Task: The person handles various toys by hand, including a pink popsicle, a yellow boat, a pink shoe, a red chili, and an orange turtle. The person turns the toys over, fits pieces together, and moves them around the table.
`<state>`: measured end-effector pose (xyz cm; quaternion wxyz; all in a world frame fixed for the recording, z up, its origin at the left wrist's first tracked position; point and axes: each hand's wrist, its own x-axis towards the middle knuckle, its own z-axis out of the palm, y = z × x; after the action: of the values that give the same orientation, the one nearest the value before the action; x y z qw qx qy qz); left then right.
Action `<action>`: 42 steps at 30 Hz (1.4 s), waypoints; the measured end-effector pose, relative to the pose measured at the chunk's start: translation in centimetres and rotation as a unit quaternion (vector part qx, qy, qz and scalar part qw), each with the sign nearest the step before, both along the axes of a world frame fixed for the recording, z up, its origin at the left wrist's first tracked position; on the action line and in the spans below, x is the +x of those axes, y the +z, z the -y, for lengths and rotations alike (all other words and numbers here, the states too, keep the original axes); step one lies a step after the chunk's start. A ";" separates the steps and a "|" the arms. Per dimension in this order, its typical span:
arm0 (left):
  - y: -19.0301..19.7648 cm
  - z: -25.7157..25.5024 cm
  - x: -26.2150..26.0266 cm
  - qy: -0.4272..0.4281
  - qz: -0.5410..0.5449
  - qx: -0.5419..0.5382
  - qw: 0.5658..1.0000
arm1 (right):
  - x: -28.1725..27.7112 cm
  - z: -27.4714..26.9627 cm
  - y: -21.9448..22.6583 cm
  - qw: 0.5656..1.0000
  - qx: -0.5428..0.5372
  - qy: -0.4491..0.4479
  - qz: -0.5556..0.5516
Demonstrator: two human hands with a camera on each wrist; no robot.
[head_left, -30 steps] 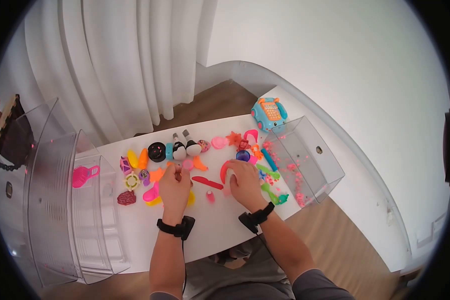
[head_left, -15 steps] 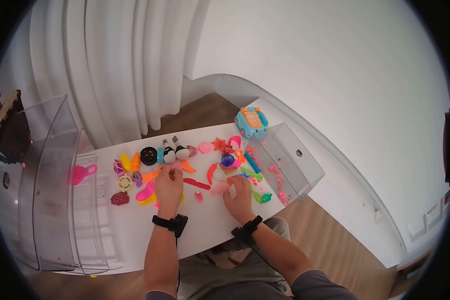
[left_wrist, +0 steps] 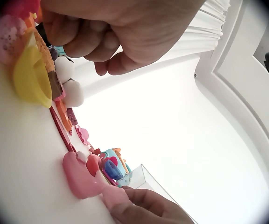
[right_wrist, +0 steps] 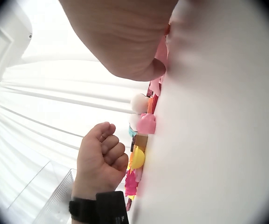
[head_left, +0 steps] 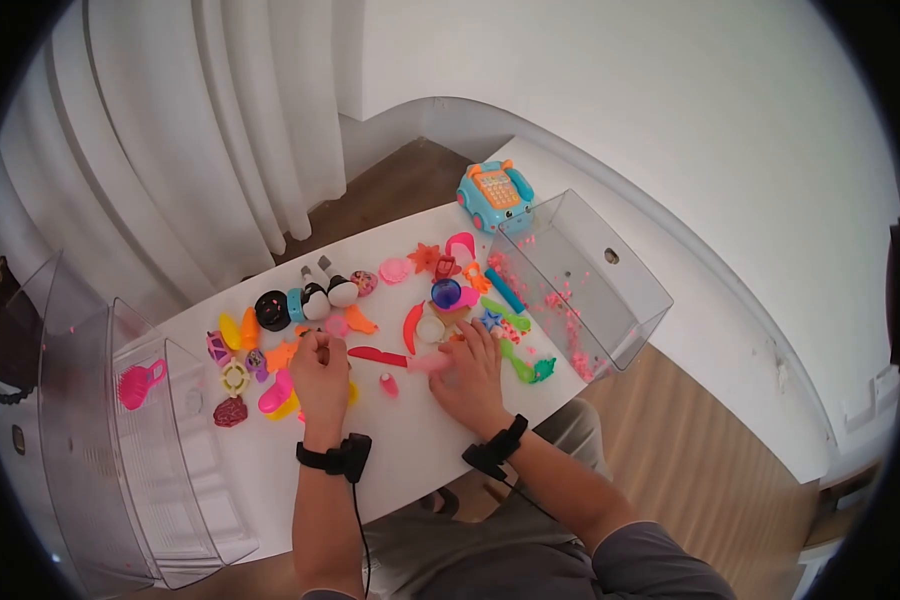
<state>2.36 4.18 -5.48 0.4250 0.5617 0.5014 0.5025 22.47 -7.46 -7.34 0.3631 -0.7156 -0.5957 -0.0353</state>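
In the head view my left hand point(head_left: 323, 365) hovers over the left half of the white table point(head_left: 370, 470). Its fingers are curled in and hold nothing, as the right wrist view also shows. My right hand point(head_left: 467, 375) is low at the right, with thumb and fingers pinching a pale pink translucent toy point(left_wrist: 113, 196). A red toy knife point(head_left: 378, 356) lies between the hands, with a small pink toy point(head_left: 389, 386) just in front of it. Beyond the right hand are a curved red piece point(head_left: 412, 328) and a clear round piece point(head_left: 431, 329).
Toys line the table's back, among them a black wheel point(head_left: 271, 311) and a blue toy phone point(head_left: 495, 195). A clear bin point(head_left: 620, 300) with pink bits stands right; clear drawers point(head_left: 80, 400) stand left, a pink scoop point(head_left: 141, 384) inside. A yellow toy point(left_wrist: 34, 79) sits near the left hand.
My right hand has moved from the curved red piece toward the table's front and taken hold of the pale pink toy. The left hand stays curled in about the same place. The head view has shifted.
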 end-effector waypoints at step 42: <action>0.1 -0.3 -0.6 0.001 -0.006 -0.020 1.000 | -0.6 -4.8 -0.4 0.994 0.027 0.085 0.060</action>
<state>1.80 4.47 -5.37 0.4326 0.5557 0.5144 0.4893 21.88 -2.68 -7.70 0.3473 -0.6492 -0.6737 -0.0635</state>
